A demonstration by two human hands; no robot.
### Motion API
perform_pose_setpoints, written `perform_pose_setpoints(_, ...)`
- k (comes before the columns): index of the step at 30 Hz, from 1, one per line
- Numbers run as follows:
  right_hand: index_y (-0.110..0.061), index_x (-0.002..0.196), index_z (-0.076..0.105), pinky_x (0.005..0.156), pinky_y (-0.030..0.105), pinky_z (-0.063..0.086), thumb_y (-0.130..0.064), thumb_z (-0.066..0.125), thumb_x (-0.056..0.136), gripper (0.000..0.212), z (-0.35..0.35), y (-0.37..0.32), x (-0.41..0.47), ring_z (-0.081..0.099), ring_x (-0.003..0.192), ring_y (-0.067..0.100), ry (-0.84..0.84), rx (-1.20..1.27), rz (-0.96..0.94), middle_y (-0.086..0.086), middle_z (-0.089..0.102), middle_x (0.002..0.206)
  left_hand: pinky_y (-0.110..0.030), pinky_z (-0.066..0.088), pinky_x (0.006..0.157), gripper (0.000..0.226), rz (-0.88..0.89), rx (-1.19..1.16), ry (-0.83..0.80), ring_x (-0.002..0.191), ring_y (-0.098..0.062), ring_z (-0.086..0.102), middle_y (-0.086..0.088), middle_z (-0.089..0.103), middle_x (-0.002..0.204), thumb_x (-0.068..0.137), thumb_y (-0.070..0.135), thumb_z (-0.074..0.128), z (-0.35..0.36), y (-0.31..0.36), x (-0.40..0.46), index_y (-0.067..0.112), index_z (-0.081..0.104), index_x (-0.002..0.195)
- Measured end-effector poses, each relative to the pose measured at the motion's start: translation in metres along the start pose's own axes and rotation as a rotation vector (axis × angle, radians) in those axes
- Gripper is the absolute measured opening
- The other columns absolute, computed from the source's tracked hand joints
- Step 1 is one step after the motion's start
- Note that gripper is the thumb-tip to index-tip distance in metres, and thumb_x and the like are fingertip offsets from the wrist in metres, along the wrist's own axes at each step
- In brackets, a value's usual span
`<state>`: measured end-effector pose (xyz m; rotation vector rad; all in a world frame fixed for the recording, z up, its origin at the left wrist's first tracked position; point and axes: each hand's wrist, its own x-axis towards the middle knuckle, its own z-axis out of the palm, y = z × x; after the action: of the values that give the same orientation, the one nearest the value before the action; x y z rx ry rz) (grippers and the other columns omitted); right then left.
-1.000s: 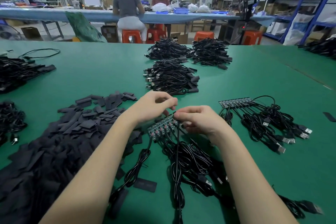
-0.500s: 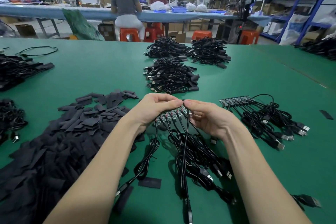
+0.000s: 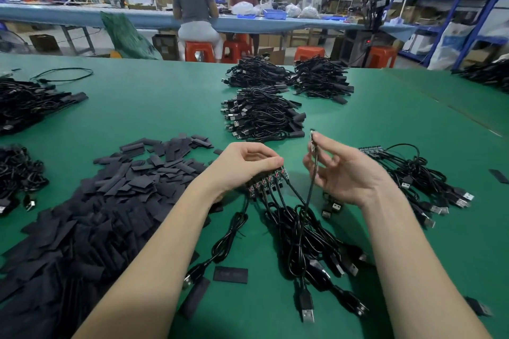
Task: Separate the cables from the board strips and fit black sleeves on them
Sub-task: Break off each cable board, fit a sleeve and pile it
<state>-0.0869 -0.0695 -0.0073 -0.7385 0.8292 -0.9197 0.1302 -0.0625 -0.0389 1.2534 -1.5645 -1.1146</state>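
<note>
My left hand (image 3: 242, 166) grips a board strip (image 3: 268, 180) of small circuit boards, each with a black cable (image 3: 297, 231) trailing toward me. My right hand (image 3: 345, 170) pinches one separated cable (image 3: 312, 173) just below its small board end, which sticks up above my fingers; its cord hangs down into the tangle. A big heap of flat black sleeves (image 3: 91, 217) lies left of my left arm. A second board strip with cables (image 3: 413, 173) lies right of my right hand.
Three piles of sleeved cables (image 3: 261, 115) sit farther back on the green table (image 3: 154, 107). More cable bundles (image 3: 24, 102) lie at the left edge. Loose sleeves (image 3: 230, 274) lie between my arms. People sit at a blue bench beyond.
My hands, which met on the strip, have parted. The right hand has pulled one cable off the strip's right end and lifted it up and to the right; the left hand keeps the strip.
</note>
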Motion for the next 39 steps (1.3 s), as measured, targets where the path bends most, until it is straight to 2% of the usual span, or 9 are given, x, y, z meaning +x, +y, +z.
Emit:
perform_pose_setpoints(5,-0.025,0.072,0.080,0.049,0.015,0.051,-0.025,0.085,0.065,0.008,0.018,-0.006,0.000,0.064,0.057,0.007,0.048,-0.228,-0.091,-0.006,0.072,0.074,-0.025,0.053,0.088,0.010,0.093,0.247,0.177,0.087,0.002,0.068,0.018,0.075,0.092,0.092,0.038,0.070,0.006,-0.002,0.005,0.031,0.077,0.094)
perform_pose_setpoints(10,-0.019,0.088,0.076,0.056,0.018,0.055,-0.019,0.082,0.082,0.009,0.036,0.007,0.011,0.068,0.059,0.011,0.133,-0.216,-0.170,-0.003,0.075,0.075,-0.025,0.057,0.075,0.018,-0.080,-0.419,0.022,0.084,-0.016,0.074,-0.001,0.076,0.091,0.097,0.032,0.065,0.001,0.015,0.002,0.016,0.074,0.097)
perform_pose_setpoints(15,-0.019,0.090,0.077,0.056,0.020,0.055,-0.028,0.082,0.084,0.013,0.050,0.015,0.021,0.066,0.057,0.010,0.148,-0.308,-0.218,-0.001,0.075,0.078,-0.021,0.055,0.065,0.008,-0.110,-0.515,0.055,0.066,-0.011,0.066,-0.002,0.070,0.081,0.092,0.006,0.068,-0.009,0.017,-0.003,0.013,0.071,0.094)
perform_pose_setpoints(20,-0.002,0.096,0.071,0.054,0.017,0.057,-0.003,0.075,0.088,0.008,0.068,0.014,0.037,0.062,0.049,0.007,0.061,-0.389,-0.181,0.004,0.068,0.064,-0.023,0.059,0.064,0.008,-0.210,-0.655,0.126,0.068,-0.012,0.071,-0.004,0.071,0.078,0.097,0.004,0.060,-0.018,0.017,-0.003,0.009,0.065,0.100)
perform_pose_setpoints(25,0.000,0.100,0.069,0.058,0.022,0.060,-0.003,0.068,0.093,0.008,0.080,0.004,0.052,0.069,0.057,0.015,0.015,-0.380,-0.121,0.011,0.071,0.073,-0.019,0.057,0.061,0.009,-0.219,-0.730,0.190,0.064,-0.010,0.069,-0.004,0.072,0.075,0.093,-0.001,0.063,-0.030,0.014,-0.004,0.007,0.064,0.096)
perform_pose_setpoints(27,-0.002,0.101,0.071,0.059,0.023,0.060,-0.006,0.068,0.093,0.009,0.078,0.002,0.061,0.067,0.063,0.018,0.070,-0.596,-0.136,0.012,0.072,0.082,-0.018,0.056,0.059,0.010,-0.254,-0.735,0.220,0.065,-0.009,0.065,-0.005,0.069,0.076,0.091,-0.001,0.066,-0.035,0.011,-0.005,0.008,0.064,0.094)
perform_pose_setpoints(31,-0.025,0.093,0.079,0.069,0.024,0.057,-0.036,0.084,0.078,0.019,0.078,0.008,0.075,0.068,0.073,0.012,0.067,-1.576,-0.141,-0.002,0.075,0.087,-0.020,0.055,0.056,0.014,-0.295,-0.705,0.300,0.064,-0.012,0.061,-0.004,0.065,0.075,0.087,-0.001,0.072,-0.036,0.008,-0.004,0.010,0.065,0.092)
perform_pose_setpoints(35,-0.018,0.104,0.073,0.086,0.036,0.059,-0.048,0.094,0.063,0.055,0.090,0.022,0.087,0.068,0.090,0.022,0.056,-1.795,-0.024,0.004,0.071,0.100,-0.029,0.061,0.063,0.016,-0.276,-0.605,0.308,0.075,-0.021,0.064,-0.002,0.066,0.077,0.090,0.008,0.072,-0.030,0.009,-0.002,0.020,0.061,0.086)
perform_pose_setpoints(39,-0.016,0.089,0.067,0.060,0.024,0.044,-0.036,0.072,0.085,0.021,0.084,0.018,0.088,0.058,0.073,0.017,0.110,-1.714,-0.102,0.006,0.066,0.092,-0.036,0.060,0.079,0.018,-0.215,-0.540,0.282,0.070,-0.020,0.071,0.005,0.070,0.070,0.096,0.011,0.065,-0.022,0.013,-0.002,0.022,0.055,0.088)
